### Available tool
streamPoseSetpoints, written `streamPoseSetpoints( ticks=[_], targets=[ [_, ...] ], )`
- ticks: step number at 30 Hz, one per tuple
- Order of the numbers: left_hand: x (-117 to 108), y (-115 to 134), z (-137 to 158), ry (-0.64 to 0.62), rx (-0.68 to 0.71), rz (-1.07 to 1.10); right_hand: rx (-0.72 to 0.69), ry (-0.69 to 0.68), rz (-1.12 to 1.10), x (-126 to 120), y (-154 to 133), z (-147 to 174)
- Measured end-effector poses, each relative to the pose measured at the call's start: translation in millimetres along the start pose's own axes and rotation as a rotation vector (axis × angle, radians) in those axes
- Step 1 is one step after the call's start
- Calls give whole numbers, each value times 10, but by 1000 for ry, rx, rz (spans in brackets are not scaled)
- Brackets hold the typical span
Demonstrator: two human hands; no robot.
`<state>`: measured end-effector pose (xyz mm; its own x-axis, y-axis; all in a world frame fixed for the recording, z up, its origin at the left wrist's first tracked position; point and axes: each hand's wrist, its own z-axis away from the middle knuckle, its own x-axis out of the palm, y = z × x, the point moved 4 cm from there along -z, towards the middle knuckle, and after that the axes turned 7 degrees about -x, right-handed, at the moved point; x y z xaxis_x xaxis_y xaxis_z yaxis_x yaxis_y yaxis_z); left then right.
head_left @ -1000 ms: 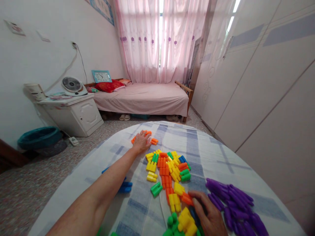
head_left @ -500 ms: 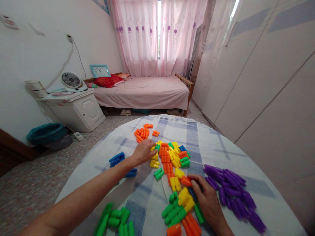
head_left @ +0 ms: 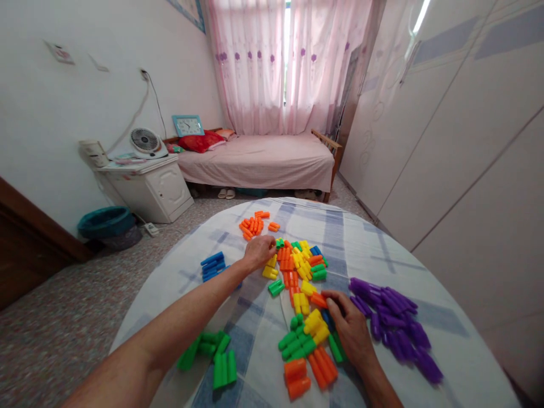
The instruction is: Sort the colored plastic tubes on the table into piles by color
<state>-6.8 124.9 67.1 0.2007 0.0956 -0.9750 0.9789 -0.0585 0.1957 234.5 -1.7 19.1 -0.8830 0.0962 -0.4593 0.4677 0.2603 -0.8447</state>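
Note:
A pattern of joined plastic building blocks in orange, yellow, green and blue lies on the table. At its upper left, my left hand (head_left: 259, 253) has its fingers closed at a small green block (head_left: 279, 243); the fingertips are partly hidden. Lower down, my right hand (head_left: 349, 322) pinches an orange block (head_left: 318, 300) beside a yellow block (head_left: 308, 288). Under the right hand's fingers a dark blue block (head_left: 327, 319) shows in part. Below sits a group of green blocks (head_left: 295, 344), touching yellow blocks (head_left: 316, 327). A loose green block (head_left: 276, 288) rests below my left hand.
Purple blocks (head_left: 395, 314) are heaped at the right, blue blocks (head_left: 213, 265) at the left, green blocks (head_left: 224, 368) at the front left and orange blocks (head_left: 252, 226) at the back. A checked cloth (head_left: 374, 238) covers the round table. Beyond stands a bed (head_left: 263, 158).
The view has turned slightly left. My left hand's fingers have drawn in around the green block at the pattern's upper left. My right hand stays on the orange block.

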Motion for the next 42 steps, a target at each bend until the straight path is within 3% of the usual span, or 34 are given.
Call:
streamPoseSetpoints(
  ticks=[7,11,14,18,24,29,32,35,39,42],
  targets=[
    [15,78,-64,35,143,61,-53,28,-36,21,60,-22],
    [116,181,-229,-22,132,69,-65,22,-61,25,54,-20],
    [30,189,-211,22,83,83,-72,29,-84,26,42,-12],
    [-191,132,139,73,81,128,-79,39,-108,37,35,-15],
    [-79,185,915,-141,228,132,-97,52,-99,46,42,-27],
    [150,332,986,-107,182,6,-81,34,-62,36,96,-51],
    [164,355,958,-112,172,27,-66,8,-37,31,106,-76],
    [26,222,1108,-83,189,79,-39,3,-29,20,79,-88],
    [-249,-146,1563,15,229,176,12,19,-21,0,34,-85],
    [-315,-356,1890,-21,257,164,32,16,-10,-6,37,-77]
  ],
)
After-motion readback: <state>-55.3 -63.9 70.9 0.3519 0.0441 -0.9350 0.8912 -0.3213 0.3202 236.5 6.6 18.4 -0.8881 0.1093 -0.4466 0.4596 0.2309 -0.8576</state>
